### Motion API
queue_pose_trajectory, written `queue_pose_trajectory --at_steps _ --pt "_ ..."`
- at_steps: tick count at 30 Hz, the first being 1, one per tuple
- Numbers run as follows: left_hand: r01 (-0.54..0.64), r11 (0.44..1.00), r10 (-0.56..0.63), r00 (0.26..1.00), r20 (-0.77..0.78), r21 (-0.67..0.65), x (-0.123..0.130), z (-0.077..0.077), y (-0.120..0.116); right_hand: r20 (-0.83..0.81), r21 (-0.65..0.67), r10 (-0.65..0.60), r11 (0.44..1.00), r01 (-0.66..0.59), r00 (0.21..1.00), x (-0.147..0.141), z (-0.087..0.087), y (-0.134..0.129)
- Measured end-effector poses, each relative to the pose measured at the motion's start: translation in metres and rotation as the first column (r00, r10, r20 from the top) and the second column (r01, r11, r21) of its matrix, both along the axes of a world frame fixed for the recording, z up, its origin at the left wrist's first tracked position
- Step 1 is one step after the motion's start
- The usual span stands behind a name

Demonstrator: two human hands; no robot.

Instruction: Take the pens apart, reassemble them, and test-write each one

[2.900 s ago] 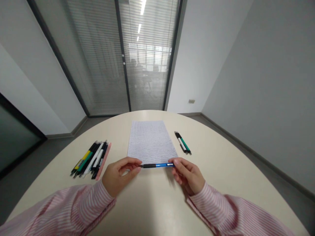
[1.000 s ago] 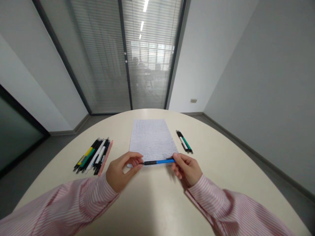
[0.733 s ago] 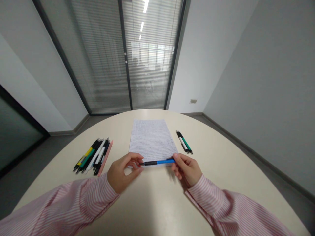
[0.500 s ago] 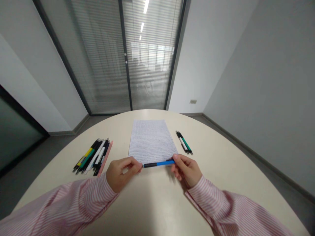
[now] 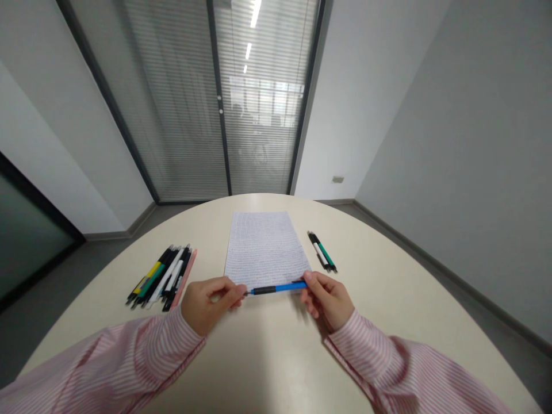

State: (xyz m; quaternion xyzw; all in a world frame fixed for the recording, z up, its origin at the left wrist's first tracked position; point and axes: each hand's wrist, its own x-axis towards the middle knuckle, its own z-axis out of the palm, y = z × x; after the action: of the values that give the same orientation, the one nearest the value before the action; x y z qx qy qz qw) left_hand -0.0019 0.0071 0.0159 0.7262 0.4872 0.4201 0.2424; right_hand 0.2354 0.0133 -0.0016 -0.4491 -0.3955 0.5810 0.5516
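1. A big glass wall (image 5: 185,126) with blinds is at the back. Its top is cut off, and the shapes behind it are blurry.
2. The pale, round table (image 5: 267,368) comes next. Its near edge runs out of sight at the bottom.
3. Two pink and white striped sleeves (image 5: 383,356) reach in and are cut off at the bottom.
4. A sheet of paper (image 5: 265,247) lies flat on the table. Its rows of writing are too small to read, and the hands and blue pen (image 5: 282,287) cover bits of its near edge.
5. A bunch of pens (image 5: 161,278) lies to the left. They overlap, so I cannot count them. A pink stick (image 5: 184,279) lies along their right side, its low end partly hidden by the sleeve.
6. The left hand (image 5: 242,291) has thumb and finger pinched on the blue pen's thin tip, so the very end is hard to see.
7. The right hand (image 5: 305,280) pinches the other end and hides it.
8. Two more pens (image 5: 322,252) lie side by side, right of the paper.
9. The blue pen stretches between both hands, its black part nearer the left one.
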Motion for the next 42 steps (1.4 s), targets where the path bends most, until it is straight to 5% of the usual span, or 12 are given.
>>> queue_pose_trajectory --at_steps 7,16,19,25,32,42 --pt "0.001 0.999 -0.006 0.995 0.103 0.045 -0.003 -0.004 0.006 -0.041 -0.005 -0.018 1.0 0.018 0.999 0.004 0.0 0.002" --pt "0.254 0.958 -0.285 0.894 0.344 0.135 0.0 -0.01 0.001 -0.037 -0.022 -0.025 0.999 0.024 0.999 0.004 0.003 0.001" --pt "0.202 0.975 -0.223 0.878 0.424 0.094 -0.001 -0.014 0.0 -0.059 -0.017 -0.038 0.999 0.037 0.998 0.004 0.003 0.002" --pt "0.007 0.966 -0.037 0.993 0.11 0.257 -0.008 -0.01 0.01 -0.121 -0.034 -0.088 0.996 0.085 0.989 0.007 -0.001 0.005" --pt "0.178 0.926 -0.099 0.965 -0.242 0.332 -0.004 -0.012 0.015 -0.124 -0.036 -0.075 0.997 0.071 0.989 0.007 -0.002 0.005" --pt "0.101 0.963 -0.039 0.969 -0.243 0.249 -0.007 -0.036 0.02 -0.116 -0.034 -0.083 0.996 0.08 0.99 0.004 0.003 0.004"
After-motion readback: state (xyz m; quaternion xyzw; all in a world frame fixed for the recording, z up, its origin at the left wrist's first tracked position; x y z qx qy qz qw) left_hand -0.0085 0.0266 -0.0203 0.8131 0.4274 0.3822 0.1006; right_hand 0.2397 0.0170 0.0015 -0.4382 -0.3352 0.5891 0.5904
